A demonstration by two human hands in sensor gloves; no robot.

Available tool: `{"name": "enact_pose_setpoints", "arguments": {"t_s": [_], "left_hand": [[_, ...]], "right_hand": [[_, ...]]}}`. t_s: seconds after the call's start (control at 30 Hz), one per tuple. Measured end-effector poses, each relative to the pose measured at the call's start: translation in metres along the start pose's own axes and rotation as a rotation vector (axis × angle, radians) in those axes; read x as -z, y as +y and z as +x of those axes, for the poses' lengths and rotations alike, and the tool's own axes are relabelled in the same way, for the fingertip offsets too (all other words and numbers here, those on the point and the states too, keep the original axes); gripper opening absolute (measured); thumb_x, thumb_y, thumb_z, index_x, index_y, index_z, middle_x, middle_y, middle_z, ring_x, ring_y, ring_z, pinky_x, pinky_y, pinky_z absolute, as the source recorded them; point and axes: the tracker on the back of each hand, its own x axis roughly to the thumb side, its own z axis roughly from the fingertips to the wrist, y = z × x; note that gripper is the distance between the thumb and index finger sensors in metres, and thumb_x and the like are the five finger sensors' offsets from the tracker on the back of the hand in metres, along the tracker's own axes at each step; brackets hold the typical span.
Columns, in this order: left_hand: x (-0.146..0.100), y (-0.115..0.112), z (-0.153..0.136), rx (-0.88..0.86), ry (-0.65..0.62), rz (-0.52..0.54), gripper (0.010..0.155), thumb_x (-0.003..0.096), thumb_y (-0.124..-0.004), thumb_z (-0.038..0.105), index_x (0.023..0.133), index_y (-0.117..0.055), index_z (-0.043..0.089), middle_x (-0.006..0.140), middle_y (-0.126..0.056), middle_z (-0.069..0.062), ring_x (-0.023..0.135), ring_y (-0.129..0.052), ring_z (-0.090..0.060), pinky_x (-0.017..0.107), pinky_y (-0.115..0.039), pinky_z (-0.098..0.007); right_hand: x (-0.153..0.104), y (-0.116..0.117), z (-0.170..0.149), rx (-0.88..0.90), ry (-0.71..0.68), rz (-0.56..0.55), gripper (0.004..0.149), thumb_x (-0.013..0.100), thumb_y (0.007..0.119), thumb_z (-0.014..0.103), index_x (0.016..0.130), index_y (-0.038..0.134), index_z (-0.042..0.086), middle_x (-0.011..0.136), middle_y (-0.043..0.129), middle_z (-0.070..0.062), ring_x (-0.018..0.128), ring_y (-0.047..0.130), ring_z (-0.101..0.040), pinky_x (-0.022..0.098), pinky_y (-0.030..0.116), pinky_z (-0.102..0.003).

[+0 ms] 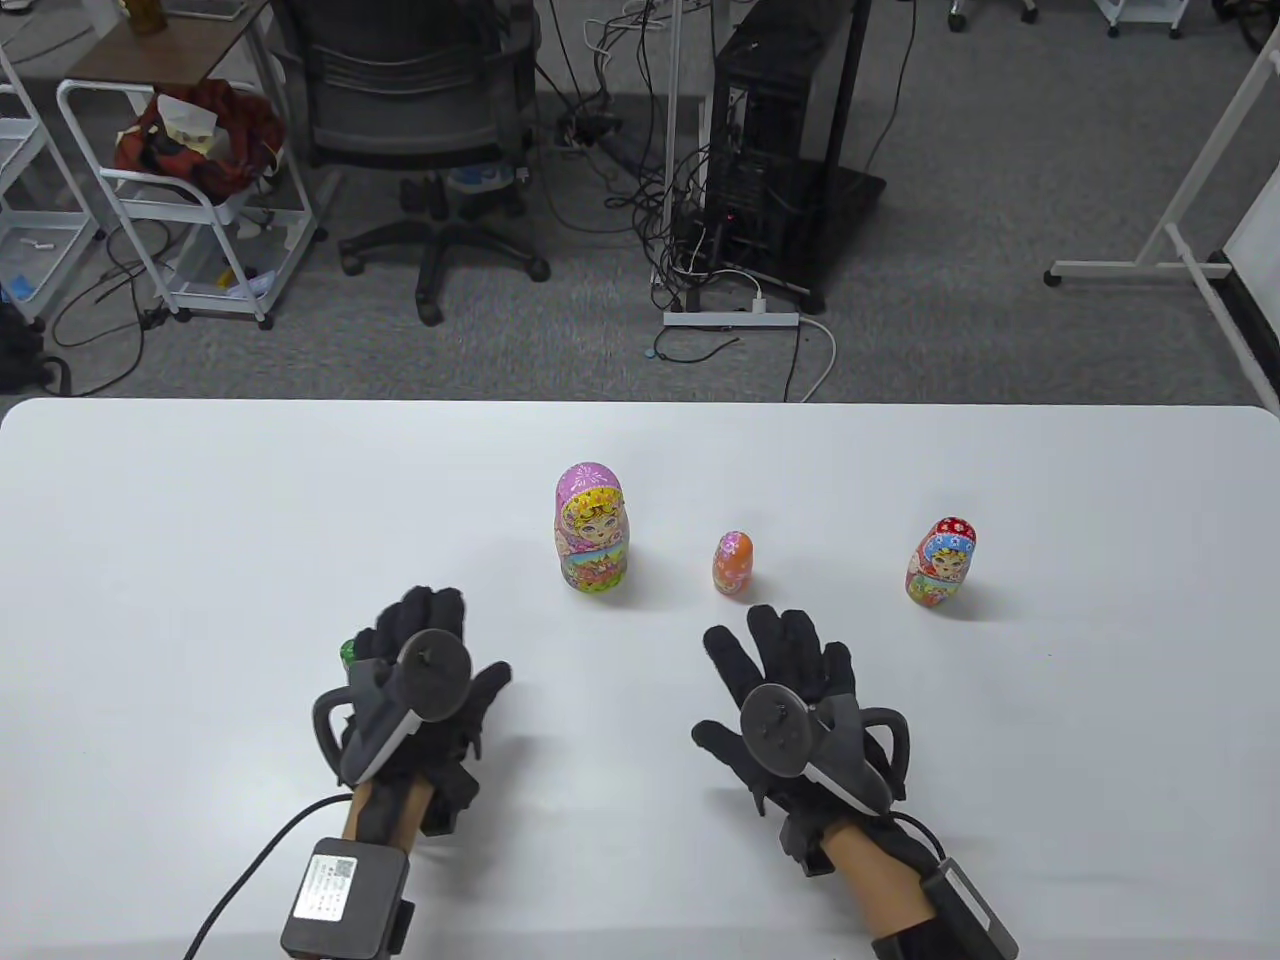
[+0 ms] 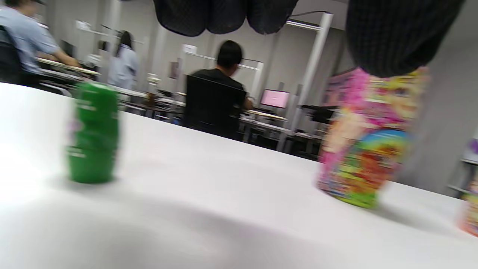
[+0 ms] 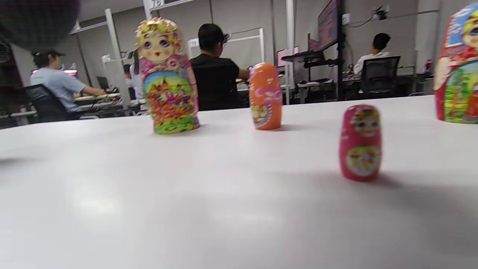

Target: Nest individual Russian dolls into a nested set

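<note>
Three dolls stand upright in a row on the white table [image 1: 200,520]: a tall pink doll [image 1: 592,530], a small orange doll [image 1: 733,563] and a red doll [image 1: 941,563]. My left hand [image 1: 425,650] is palm down in front of the pink doll, open and holding nothing. A small green doll [image 1: 347,652] peeks out at its left edge and stands free in the left wrist view [image 2: 92,134]. My right hand [image 1: 775,665] is palm down, fingers spread, in front of the orange doll. A tiny magenta doll [image 3: 360,144] stands beneath it, hidden in the table view.
The table's far edge [image 1: 640,403] lies behind the dolls. Beyond it are an office chair [image 1: 420,120], a computer tower [image 1: 770,150] and floor cables. In the right wrist view the pink doll [image 3: 168,78], orange doll [image 3: 265,96] and red doll [image 3: 457,67] stand apart.
</note>
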Motion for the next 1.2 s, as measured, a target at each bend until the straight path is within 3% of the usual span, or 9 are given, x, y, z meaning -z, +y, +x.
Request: {"name": "enact_pose_setpoints", "arguments": {"t_s": [0.07,0.23,0.43,0.53,0.63,0.83,0.97,1.03,1.2], "left_hand": [[0.009,-0.003,-0.030,0.030,0.108,-0.003,0.103,0.0369,-0.077,0.065,0.110,-0.025,0.014,0.116,-0.033,-0.017,0.103,-0.047,-0.039,0.073,-0.046,-0.060],[0.019,-0.023,-0.082,-0.097,0.318,-0.200,0.106,0.0338,-0.082,0.067,0.109,-0.033,0.013,0.111,-0.042,-0.019,0.095,-0.057,-0.036,0.068,-0.054,-0.053],[0.029,-0.038,-0.087,-0.132,0.379,-0.309,0.091,0.0347,-0.085,0.062,0.108,-0.048,0.022,0.108,-0.050,-0.015,0.088,-0.061,-0.033,0.066,-0.056,-0.050],[0.033,-0.040,-0.084,-0.165,0.368,-0.272,0.086,0.0349,-0.085,0.060,0.107,-0.053,0.024,0.107,-0.054,-0.014,0.087,-0.062,-0.033,0.067,-0.055,-0.051],[0.031,-0.039,-0.078,-0.212,0.372,-0.234,0.071,0.0371,-0.085,0.055,0.100,-0.067,0.026,0.104,-0.059,-0.012,0.085,-0.065,-0.032,0.066,-0.056,-0.051],[0.017,-0.009,-0.033,-0.226,0.135,-0.153,0.071,0.0376,-0.084,0.059,0.099,-0.061,0.034,0.106,-0.074,-0.012,0.091,-0.079,-0.033,0.070,-0.055,-0.063],[0.001,0.018,0.015,-0.244,-0.093,-0.103,0.071,0.0378,-0.085,0.058,0.099,-0.059,0.030,0.097,-0.089,-0.005,0.082,-0.096,-0.024,0.065,-0.073,-0.055],[-0.012,0.023,0.046,-0.265,-0.255,-0.221,0.072,0.0407,-0.083,0.056,0.099,-0.056,0.023,0.093,-0.092,-0.004,0.076,-0.102,-0.021,0.062,-0.078,-0.051],[-0.040,0.025,0.091,-0.208,-0.392,-0.194,0.072,0.0394,-0.083,0.059,0.099,-0.056,0.029,0.089,-0.091,-0.001,0.071,-0.099,-0.017,0.062,-0.077,-0.050]], "right_hand": [[0.002,0.003,0.006,-0.008,-0.021,0.047,0.089,0.039,0.071,0.071,0.097,0.006,0.052,0.115,0.001,0.003,0.111,0.010,-0.033,0.077,0.025,-0.066],[0.006,0.012,0.011,0.040,-0.032,0.098,0.086,0.041,0.070,0.068,0.098,0.008,0.050,0.115,0.004,0.001,0.111,0.013,-0.033,0.077,0.026,-0.067],[0.008,0.018,0.007,0.089,-0.013,0.130,0.082,0.043,0.069,0.066,0.100,0.013,0.049,0.116,0.008,0.000,0.111,0.018,-0.033,0.077,0.029,-0.066],[0.009,0.019,0.006,0.121,-0.008,0.147,0.081,0.044,0.069,0.065,0.101,0.014,0.047,0.116,0.011,-0.001,0.111,0.022,-0.034,0.077,0.031,-0.065],[0.010,0.020,0.004,0.183,-0.007,0.160,0.082,0.044,0.069,0.064,0.102,0.014,0.043,0.117,0.014,-0.003,0.111,0.025,-0.034,0.077,0.034,-0.065],[0.009,0.018,0.005,0.247,-0.021,0.155,0.082,0.045,0.068,0.064,0.102,0.015,0.042,0.116,0.018,-0.004,0.110,0.027,-0.035,0.076,0.035,-0.065],[0.004,0.012,0.011,0.281,-0.069,0.114,0.081,0.044,0.068,0.063,0.102,0.016,0.041,0.116,0.020,-0.004,0.110,0.029,-0.035,0.076,0.037,-0.065],[0.001,0.007,0.015,0.321,-0.112,0.091,0.081,0.045,0.068,0.062,0.102,0.015,0.040,0.116,0.021,-0.003,0.110,0.031,-0.034,0.077,0.038,-0.064],[-0.008,-0.004,0.018,0.430,-0.191,0.012,0.081,0.045,0.069,0.059,0.102,0.015,0.038,0.116,0.029,-0.004,0.109,0.043,-0.032,0.076,0.046,-0.061]]}}
